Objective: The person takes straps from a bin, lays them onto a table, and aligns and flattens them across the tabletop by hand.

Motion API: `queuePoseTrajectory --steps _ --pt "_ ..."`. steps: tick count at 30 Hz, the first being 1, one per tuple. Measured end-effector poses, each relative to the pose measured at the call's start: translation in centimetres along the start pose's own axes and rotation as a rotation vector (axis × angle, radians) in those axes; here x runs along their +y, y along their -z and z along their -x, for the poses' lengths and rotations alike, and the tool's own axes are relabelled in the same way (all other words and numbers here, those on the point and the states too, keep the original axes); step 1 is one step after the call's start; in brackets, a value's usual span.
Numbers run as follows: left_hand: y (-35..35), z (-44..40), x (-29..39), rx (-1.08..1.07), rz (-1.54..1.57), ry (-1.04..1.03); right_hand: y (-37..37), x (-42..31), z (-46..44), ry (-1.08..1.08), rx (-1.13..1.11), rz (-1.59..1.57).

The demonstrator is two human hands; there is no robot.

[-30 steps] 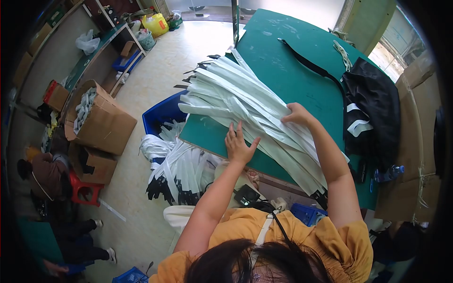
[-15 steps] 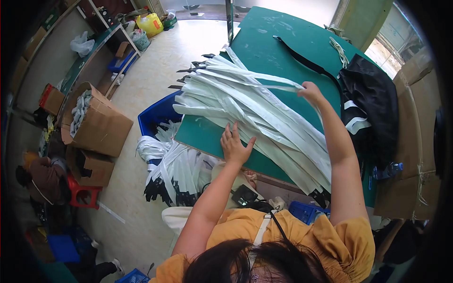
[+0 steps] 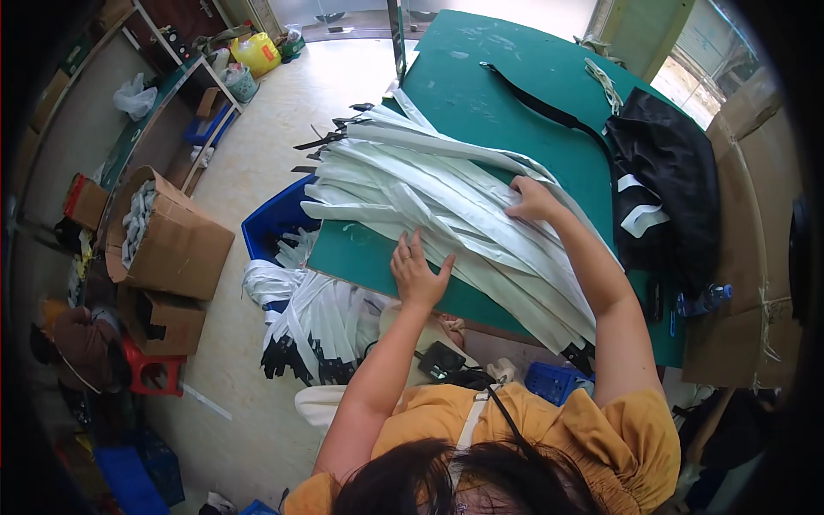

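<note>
A fanned pile of long white strips (image 3: 463,189) with black ends lies across the green table (image 3: 463,77). My left hand (image 3: 418,273) rests at the near edge of the pile, its fingers spread, fingertips touching the lowest strips. Farther right, my right hand (image 3: 536,200) lies on top of the strips with thumb and fingers apart. One strip (image 3: 524,161) curves along the far side of the pile and passes behind my right forearm. Black ends stick out at the far left and at the lower right of the pile.
Left of the table, a blue bin (image 3: 266,225) has more white strips (image 3: 318,318) hanging by it. A black bag (image 3: 665,172) with a strap, a bottle (image 3: 708,299) and cardboard (image 3: 742,249) are on the right. Cardboard boxes (image 3: 172,232) and a red stool (image 3: 153,365) stand left.
My right hand has let go of the raised strip and come down left onto the pile. That strip now lies lower along the far side. My left hand stays at the near edge.
</note>
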State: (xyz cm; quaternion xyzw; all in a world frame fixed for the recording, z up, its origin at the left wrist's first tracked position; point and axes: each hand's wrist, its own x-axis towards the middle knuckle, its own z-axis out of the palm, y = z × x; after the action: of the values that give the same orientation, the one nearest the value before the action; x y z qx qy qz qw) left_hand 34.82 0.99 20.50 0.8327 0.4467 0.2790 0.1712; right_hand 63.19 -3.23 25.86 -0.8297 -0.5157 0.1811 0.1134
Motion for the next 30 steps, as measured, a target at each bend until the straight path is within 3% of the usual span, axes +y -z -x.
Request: queuePoseTrajectory --steps 8,12,16,19,20,23,24,27,28,30 --pt "0.1 -0.1 0.1 -0.009 0.002 0.006 0.6 3.5 -2.5 0.024 -0.058 -0.241" --pt "-0.1 -0.1 0.0 0.01 -0.009 -0.012 2.3 3.6 -3.1 -0.195 -0.178 -0.442" --pt "-0.1 -0.1 -0.1 0.021 -0.027 -0.025 1.6 5.8 -5.2 0.037 0.122 -0.253" --pt "-0.2 0.0 0.0 0.026 -0.026 -0.026 1.8 6.2 -5.5 -0.11 0.28 -0.132" --pt "-0.2 0.0 0.0 0.031 -0.024 -0.026 1.5 6.8 -5.6 -0.088 0.276 -0.096" --pt "0.1 -0.1 0.0 0.018 -0.013 -0.023 -0.2 5.5 -3.9 0.019 0.605 0.32" --pt "0.2 -0.1 0.0 0.019 -0.019 -0.022 0.8 3.1 -2.5 0.084 0.69 0.301" --pt "0.0 -0.1 0.1 0.014 -0.028 -0.017 2.2 0.8 -0.9 -0.012 0.208 -0.135" --pt "0.0 0.0 0.0 0.008 -0.03 -0.011 2.0 0.6 -0.6 -0.011 0.062 -0.148" --pt "-0.1 -0.1 0.1 0.007 -0.029 -0.011 0.1 0.7 0.5 0.078 0.143 0.001"
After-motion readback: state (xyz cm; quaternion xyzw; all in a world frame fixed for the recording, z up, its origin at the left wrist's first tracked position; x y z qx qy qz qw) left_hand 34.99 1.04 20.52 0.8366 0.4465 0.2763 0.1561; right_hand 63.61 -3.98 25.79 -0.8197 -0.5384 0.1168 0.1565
